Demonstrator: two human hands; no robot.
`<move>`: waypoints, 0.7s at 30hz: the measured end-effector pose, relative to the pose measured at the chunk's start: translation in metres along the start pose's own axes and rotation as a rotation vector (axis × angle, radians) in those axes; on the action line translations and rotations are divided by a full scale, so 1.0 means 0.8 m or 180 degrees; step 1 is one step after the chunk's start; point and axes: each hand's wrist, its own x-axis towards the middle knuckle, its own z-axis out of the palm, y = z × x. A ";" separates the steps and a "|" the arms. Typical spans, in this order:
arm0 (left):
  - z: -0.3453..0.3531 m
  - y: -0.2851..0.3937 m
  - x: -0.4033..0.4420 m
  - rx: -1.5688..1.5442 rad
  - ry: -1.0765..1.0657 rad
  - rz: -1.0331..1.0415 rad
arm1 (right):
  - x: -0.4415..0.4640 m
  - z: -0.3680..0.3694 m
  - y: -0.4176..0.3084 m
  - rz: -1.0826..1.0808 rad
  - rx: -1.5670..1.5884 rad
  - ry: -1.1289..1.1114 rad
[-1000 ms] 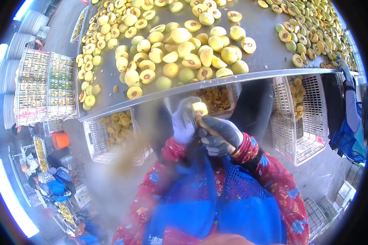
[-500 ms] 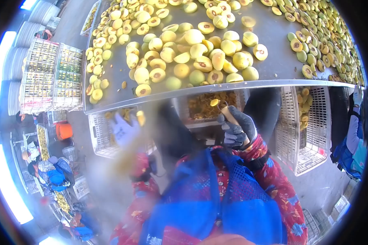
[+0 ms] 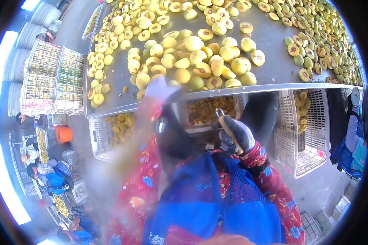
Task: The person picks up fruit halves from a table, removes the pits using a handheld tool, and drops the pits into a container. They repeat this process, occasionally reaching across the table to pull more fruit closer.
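Observation:
My left hand, in a pale glove, reaches over the front edge of the metal table. It is beside a pile of halved yellow fruit, some with brown pit hollows showing. Motion blur smears its fingers, so I cannot make out whether they grip a fruit. Below the table edge, my right hand, in a grey-and-white glove, is wrapped round a coring tool with a wooden handle. The tool's small metal loop points up, above a crate of yellow-brown scraps.
A white crate with fruit halves stands at left below the table. Another white crate is at right. Greener halves heap on the table's right. Stacked crates, an orange bucket and co-workers are at left; another person's arm is far right.
My left hand has moved from above the left crate, where it was spread near a yellow fruit piece, up to the table pile. The yellow bit by the tool's loop is gone.

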 end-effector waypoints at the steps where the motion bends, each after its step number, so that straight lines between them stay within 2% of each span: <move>1: 0.024 -0.031 0.000 -0.0838 0.0513 0.0314 | -0.001 0.011 -0.003 -0.0208 -0.0345 0.0054; 2: 0.049 -0.069 -0.006 -0.2174 0.0042 0.0181 | -0.006 0.019 -0.006 -0.0392 -0.0686 0.0114; 3: 0.073 -0.109 -0.018 -0.3513 -0.0443 0.0006 | -0.013 0.024 -0.022 -0.0207 -0.0933 -0.0114; 5: 0.108 -0.143 -0.046 -0.4648 -0.0860 0.0157 | 0.000 0.036 -0.013 -0.0710 -0.1576 -0.0033; 7: 0.128 -0.128 -0.069 -0.4287 -0.0673 0.0591 | 0.019 0.033 0.002 -0.1372 -0.2346 -0.0062; 8: 0.133 -0.112 -0.079 -0.4135 -0.0542 0.0683 | 0.025 0.029 0.011 -0.1965 -0.2792 0.0043; 9: 0.110 -0.063 -0.093 -0.4040 -0.0339 0.0549 | 0.029 0.027 0.021 -0.2559 -0.3231 0.0159; 10: 0.060 -0.001 -0.117 -0.4607 -0.0539 0.0542 | 0.030 0.028 0.027 -0.3148 -0.3667 0.0279; 11: 0.010 0.060 -0.140 -0.5168 -0.0747 0.0504 | 0.024 0.034 0.022 -0.2999 -0.3693 0.0304; 14: 0.032 0.060 -0.137 -0.5122 -0.0852 0.0230 | 0.011 0.047 0.016 -0.2394 -0.3366 0.0362; 15: 0.055 0.061 -0.136 -0.5078 -0.0329 -0.0161 | 0.009 0.048 0.016 -0.2396 -0.3408 0.0389; 17: 0.075 0.056 -0.135 -0.3720 0.0284 0.0527 | 0.006 0.050 0.019 -0.2403 -0.3488 0.0439; 19: 0.043 0.079 -0.148 -0.4426 -0.0282 0.0384 | 0.009 0.049 0.027 -0.2414 -0.3343 0.0412; 20: 0.053 0.074 -0.151 -0.3718 0.0333 0.0752 | 0.011 0.049 0.030 -0.2421 -0.3270 0.0397; 21: 0.062 0.075 -0.154 -0.2975 0.0918 0.1094 | 0.010 0.051 0.029 -0.2064 -0.3119 0.0353</move>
